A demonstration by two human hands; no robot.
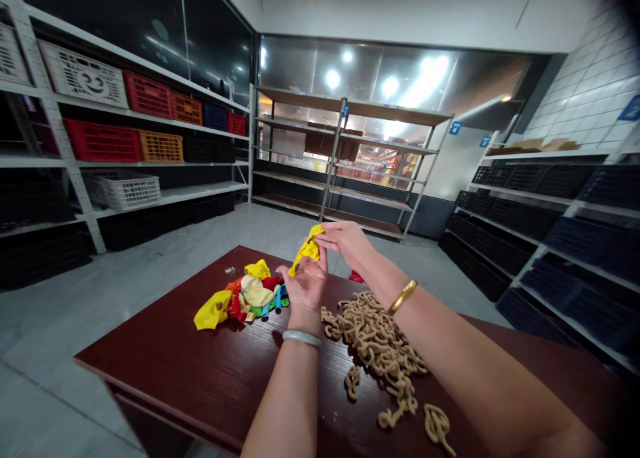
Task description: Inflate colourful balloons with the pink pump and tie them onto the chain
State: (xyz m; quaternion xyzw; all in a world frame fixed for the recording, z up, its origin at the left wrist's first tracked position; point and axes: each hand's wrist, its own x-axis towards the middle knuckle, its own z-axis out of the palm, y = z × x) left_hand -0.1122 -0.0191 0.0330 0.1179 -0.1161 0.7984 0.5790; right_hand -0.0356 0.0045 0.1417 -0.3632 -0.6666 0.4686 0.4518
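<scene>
A limp yellow piece, perhaps a balloon (306, 250), is held up above the far part of the dark red table (200, 378). My left hand (306, 281), palm up, has its fingers on the lower part of it. From the right, my right hand (345, 239) pinches its upper end. To the left of my hands lies a pile of colourful limp pieces (255, 291) in yellow, red, cream, green and blue. Beneath my right forearm spreads a heap of tan, curled, cord-like pieces (380, 338).
Shelves with red, orange and white crates (103, 141) stand at the left. A metal rack (330, 158) is at the back. Dark crates (530, 211) fill the right shelves. Something red (355, 277) shows past the table's far edge.
</scene>
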